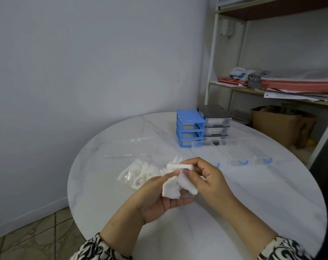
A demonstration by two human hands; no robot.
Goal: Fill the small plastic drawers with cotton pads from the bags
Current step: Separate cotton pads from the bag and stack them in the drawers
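Bench (253,194): round, white marbled top, carrying all items below

Left hand (155,196): palm up near the middle of the bench, thumb pinching a bunch of cotton pads (171,188) against the fingers

Right hand (210,177): touching the same bunch from the right, fingers curled, thumb and fingertips gripping the upper pads

Bag of cotton pads (138,173): clear plastic, lying on the bench just left of and behind the hands, white pads showing inside

Flat clear bag (133,147): farther back on the left, lying flat; contents cannot be told

Blue drawer frame (189,128): far side of the bench, upright, three slots, all without drawers

Grey drawer unit (215,124): touching the blue frame on its right, clear drawers in place with white contents showing

Clear drawers with blue handles (236,152): three, side by side on the bench in front of the two units, right of and beyond the hands; the leftmost is partly hidden by the right hand

Shelf unit (272,87): far right, holding red folders and papers; a brown cardboard box (276,124) stands beneath

Sleeves (97,248): black-and-white pattern, at both wrists
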